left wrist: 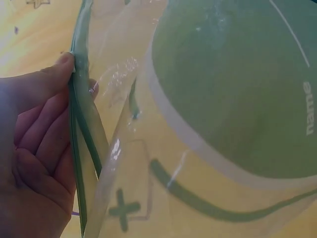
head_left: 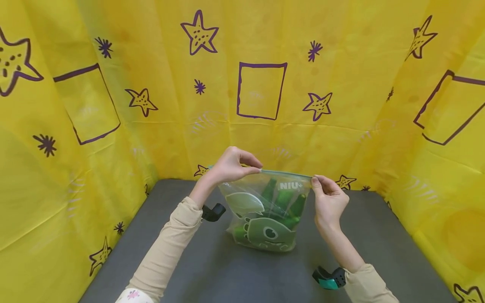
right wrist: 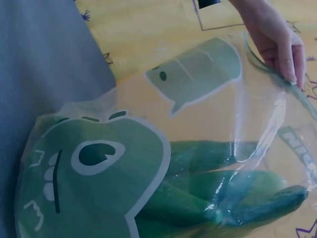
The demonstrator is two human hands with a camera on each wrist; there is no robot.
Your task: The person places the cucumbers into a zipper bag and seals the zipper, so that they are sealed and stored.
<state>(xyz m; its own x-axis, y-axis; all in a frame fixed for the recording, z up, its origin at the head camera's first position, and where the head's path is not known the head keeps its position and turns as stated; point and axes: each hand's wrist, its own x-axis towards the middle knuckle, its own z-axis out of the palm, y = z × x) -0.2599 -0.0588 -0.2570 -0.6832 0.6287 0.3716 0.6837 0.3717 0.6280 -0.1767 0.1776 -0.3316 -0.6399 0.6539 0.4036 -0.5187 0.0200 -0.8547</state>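
Note:
A clear zip bag [head_left: 242, 198] with a green cartoon face stands upright on the grey table. Inside it lie several long green vegetables that look like cucumbers [right wrist: 223, 186]. My left hand [head_left: 233, 165] pinches the green zip strip [left wrist: 81, 114] near the middle of the top edge, thumb against fingers, over a small white piece that looks like the slider. In the left wrist view, the strip's two edges stand apart below that hand. The right hand [head_left: 331, 202] pinches the bag's top right corner between thumb and fingers. The right wrist view does not show the right hand.
The grey tabletop [head_left: 159, 252] is enclosed on three sides by a yellow cloth [head_left: 265, 143] printed with purple stars and squares. A black wrist device [head_left: 213, 212] sits at the left wrist, and a black and teal one [head_left: 329, 278] at the right.

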